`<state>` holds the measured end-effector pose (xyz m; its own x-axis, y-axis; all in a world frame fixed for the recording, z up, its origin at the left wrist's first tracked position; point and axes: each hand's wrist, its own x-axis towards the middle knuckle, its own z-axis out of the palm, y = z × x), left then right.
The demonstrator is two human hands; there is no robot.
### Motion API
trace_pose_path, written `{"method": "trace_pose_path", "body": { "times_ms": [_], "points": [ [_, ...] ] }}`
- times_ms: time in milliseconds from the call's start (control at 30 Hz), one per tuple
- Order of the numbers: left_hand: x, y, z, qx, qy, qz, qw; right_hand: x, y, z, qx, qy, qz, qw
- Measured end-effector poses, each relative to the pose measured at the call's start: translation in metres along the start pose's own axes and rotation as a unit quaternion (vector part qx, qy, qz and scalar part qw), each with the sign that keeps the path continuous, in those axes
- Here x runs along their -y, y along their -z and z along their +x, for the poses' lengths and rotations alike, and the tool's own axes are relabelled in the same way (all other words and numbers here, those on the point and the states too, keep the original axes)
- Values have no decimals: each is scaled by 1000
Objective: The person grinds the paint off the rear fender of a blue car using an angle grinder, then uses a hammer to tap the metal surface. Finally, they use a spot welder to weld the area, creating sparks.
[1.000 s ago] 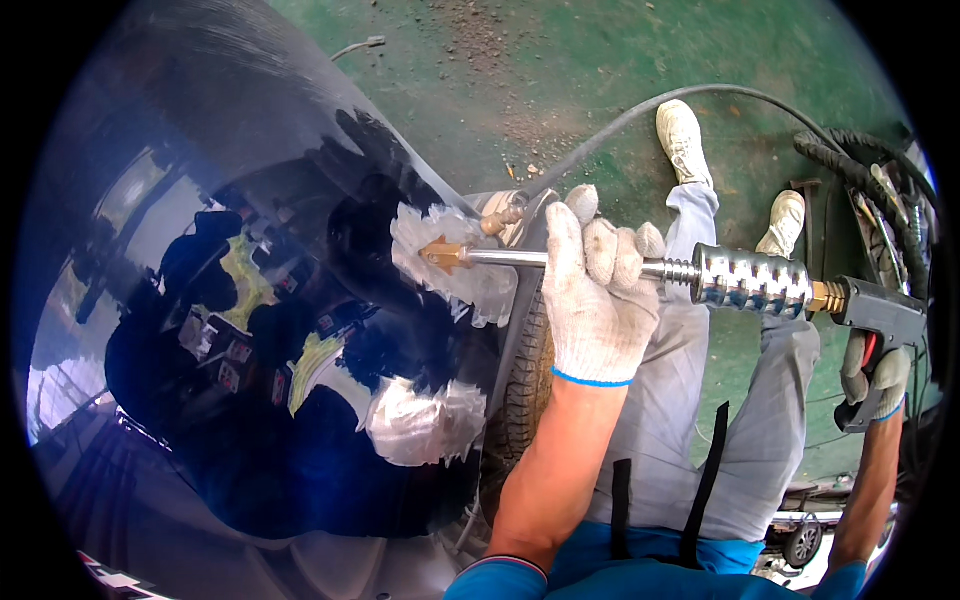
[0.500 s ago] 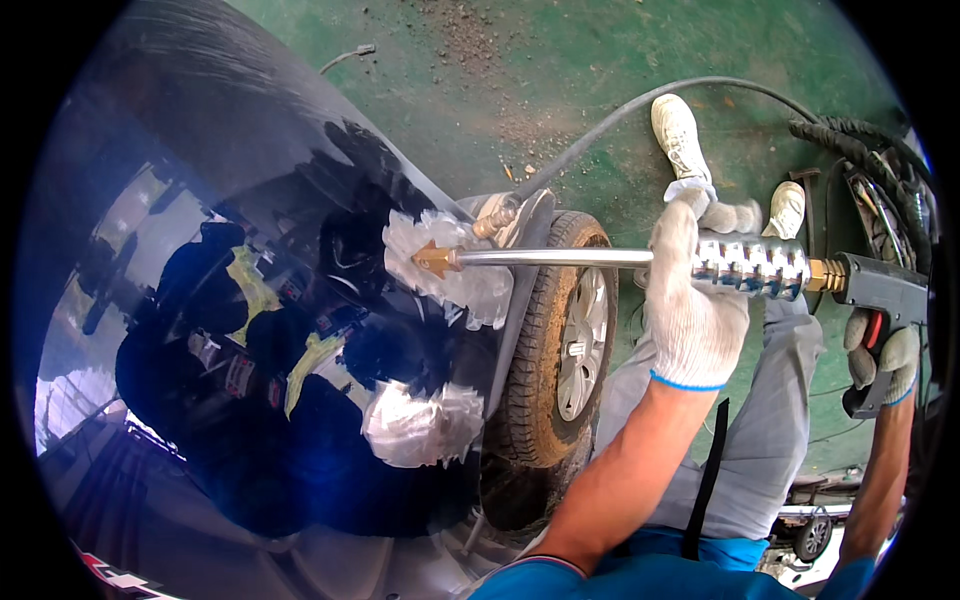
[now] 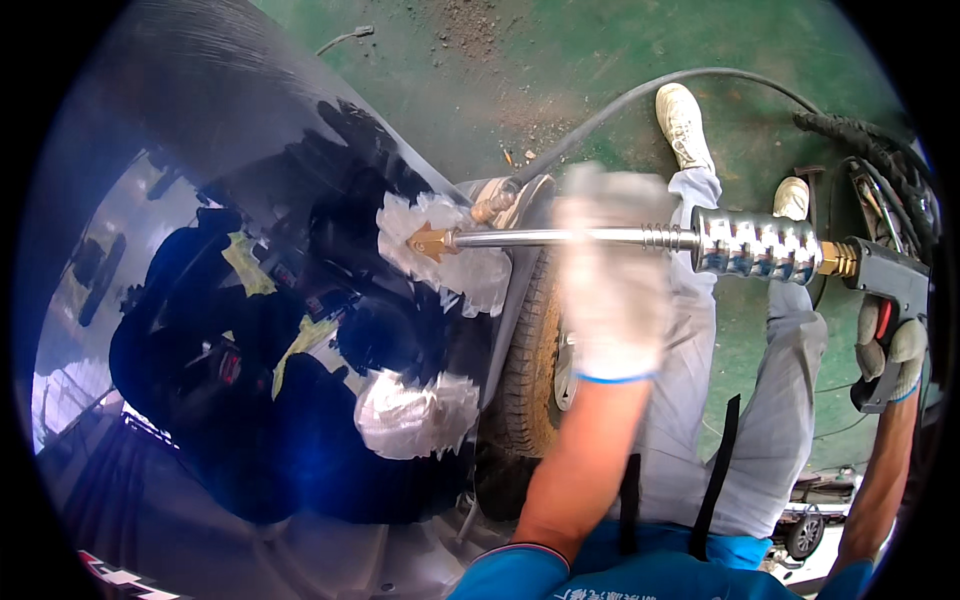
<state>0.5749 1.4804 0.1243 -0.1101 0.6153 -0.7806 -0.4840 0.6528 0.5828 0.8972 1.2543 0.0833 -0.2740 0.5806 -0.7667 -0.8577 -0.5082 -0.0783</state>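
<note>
A slide-hammer dent puller (image 3: 515, 238) lies across the view, its brass tip (image 3: 432, 242) against an upper bare-metal patch (image 3: 483, 268) on the dark blue car panel (image 3: 410, 340). My left hand (image 3: 612, 280), in a white knit glove with a blue cuff edge, is at the steel rod between tip and weight. Motion smears its fingers. The ribbed chrome sliding weight (image 3: 757, 246) is at the rod's right end with no hand on it. My right hand (image 3: 890, 345), gloved too, is closed around the grey pistol grip (image 3: 882, 390), near its red trigger (image 3: 884, 318).
A second bare-metal patch (image 3: 418, 412) shows lower on the panel. The car's muddy tyre (image 3: 525, 400) is beside it. A grey cable (image 3: 640, 92) arcs over the green floor (image 3: 570, 50) to a clamp near the panel edge. My shoes and legs are below the tool.
My left hand has left the sliding weight and moved left along the rod, now blurred. The right hand still holds the grip, and the brass tip stays on the patch.
</note>
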Motion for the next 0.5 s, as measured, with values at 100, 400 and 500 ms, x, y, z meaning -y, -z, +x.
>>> {"method": "trace_pose_path", "body": {
  "times_ms": [100,400,500],
  "points": [
    [-86,69,28,-36,-68,-199,977,24,-33,25,20,-19,-39,999],
    [-83,82,65,283,-31,-356,890,6,26,-19,-55,71,-335,938],
    [-96,69,61,178,20,-300,937,5,2,-4,-81,6,-198,977]
  ]
}}
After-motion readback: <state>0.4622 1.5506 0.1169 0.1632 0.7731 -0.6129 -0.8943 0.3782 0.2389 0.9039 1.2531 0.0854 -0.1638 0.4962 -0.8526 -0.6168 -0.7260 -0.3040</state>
